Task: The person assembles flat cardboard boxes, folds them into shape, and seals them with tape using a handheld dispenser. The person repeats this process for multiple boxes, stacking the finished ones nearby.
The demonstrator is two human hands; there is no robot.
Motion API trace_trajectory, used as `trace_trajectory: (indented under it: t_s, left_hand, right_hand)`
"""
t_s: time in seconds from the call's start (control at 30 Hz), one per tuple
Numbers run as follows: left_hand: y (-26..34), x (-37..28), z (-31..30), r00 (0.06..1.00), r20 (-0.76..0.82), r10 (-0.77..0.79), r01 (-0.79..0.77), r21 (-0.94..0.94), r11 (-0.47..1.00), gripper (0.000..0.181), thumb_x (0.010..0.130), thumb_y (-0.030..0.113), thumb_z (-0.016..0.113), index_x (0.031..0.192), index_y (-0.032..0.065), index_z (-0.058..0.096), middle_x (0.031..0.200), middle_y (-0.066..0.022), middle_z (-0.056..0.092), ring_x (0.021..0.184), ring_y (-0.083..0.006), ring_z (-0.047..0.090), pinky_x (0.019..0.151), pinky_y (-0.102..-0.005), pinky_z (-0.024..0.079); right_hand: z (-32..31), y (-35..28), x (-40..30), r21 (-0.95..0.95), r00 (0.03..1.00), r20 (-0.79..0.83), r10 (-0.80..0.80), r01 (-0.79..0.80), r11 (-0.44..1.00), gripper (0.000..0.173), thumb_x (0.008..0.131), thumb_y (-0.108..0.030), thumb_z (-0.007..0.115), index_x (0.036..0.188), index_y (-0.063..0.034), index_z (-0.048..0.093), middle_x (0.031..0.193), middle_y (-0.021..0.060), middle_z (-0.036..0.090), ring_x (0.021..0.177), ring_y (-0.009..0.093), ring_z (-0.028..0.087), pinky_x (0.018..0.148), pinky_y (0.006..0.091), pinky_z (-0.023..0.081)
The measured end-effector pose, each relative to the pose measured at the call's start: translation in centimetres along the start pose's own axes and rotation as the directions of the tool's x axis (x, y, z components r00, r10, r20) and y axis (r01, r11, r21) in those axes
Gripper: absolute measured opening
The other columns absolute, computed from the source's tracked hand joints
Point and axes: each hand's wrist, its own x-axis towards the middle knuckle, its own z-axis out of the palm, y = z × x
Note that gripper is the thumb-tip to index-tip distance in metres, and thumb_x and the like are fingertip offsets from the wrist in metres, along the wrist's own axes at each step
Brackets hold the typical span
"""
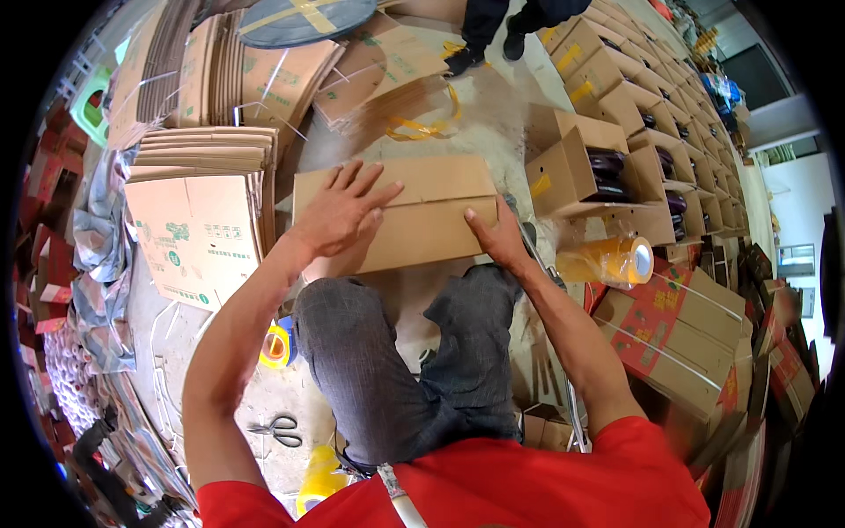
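A brown cardboard box lies in front of my knees with its two long flaps folded together, a seam running along the middle. My left hand rests on its left part, fingers spread and palm down. At the box's right end is my right hand, thumb on the top face and the other fingers round the far edge, partly hidden. To the left stands a bundle of flattened cartons with green print. Right of my right hand lie rolls of yellow tape in clear film.
Open cartons of dark purple eggplants stand in rows on the right. Strapped red-printed cartons lie nearer. Scissors and a tape roll are on the floor at left. Another person's legs are at the top, near yellow strapping.
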Motion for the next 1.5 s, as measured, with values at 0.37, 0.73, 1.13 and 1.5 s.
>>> trace_trajectory:
  t_s: [0.37,0.73,1.13,1.5]
  left_hand:
    - [0.9,-0.2,0.5,0.995,-0.003,-0.097,0.096,-0.062,0.993,0.060,0.106,0.052,0.046,0.159,0.0255,0.043,0.163,-0.0164,0.039,0.150,-0.0450,0.032,0.124,-0.0576,0.024]
    - [2.9,-0.7,-0.6,0.982,-0.009,-0.191,0.190,-0.046,0.981,0.073,0.100,0.060,0.052,0.161,0.0229,0.041,0.165,-0.0185,0.036,0.153,-0.0467,0.027,0.127,-0.0604,0.017]
    - [3.3,-0.8,-1.7,0.975,0.050,-0.215,0.220,-0.126,0.967,0.072,0.102,0.053,0.052,0.162,0.0162,0.038,0.170,-0.0210,0.027,0.158,-0.0459,0.017,0.129,-0.0582,0.010]
    - [4.3,0.3,0.3,0.959,-0.105,-0.263,0.249,-0.133,0.959,0.072,0.101,0.050,0.053,0.159,0.0090,0.041,0.163,-0.0256,0.035,0.151,-0.0494,0.029,0.127,-0.0601,0.015]
  right_hand:
    - [0.5,-0.4,-0.3,-0.104,0.988,-0.082,-0.133,0.124,0.987,0.054,0.094,-0.031,0.071,0.137,-0.0019,0.054,0.120,0.0257,0.070,0.116,0.044,0.066,0.099,0.0479,0.052]
    - [1.4,1.1,0.0,-0.091,0.989,-0.135,-0.060,0.047,0.995,0.049,0.106,-0.032,0.054,0.143,-0.0002,0.054,0.124,0.0258,0.069,0.120,0.041,0.065,0.102,0.0440,0.049]
    - [0.2,1.6,3.1,-0.100,0.991,0.043,0.128,-0.124,0.987,0.055,0.112,-0.040,0.040,0.125,0.0079,0.064,0.117,0.0234,0.070,0.110,0.032,0.064,0.099,0.0407,0.047]
    - [0.6,3.2,2.6,0.098,0.939,0.127,0.319,-0.332,0.938,0.063,0.111,-0.048,0.041,0.134,0.0074,0.060,0.120,0.0191,0.069,0.111,0.028,0.063,0.100,0.0367,0.047]
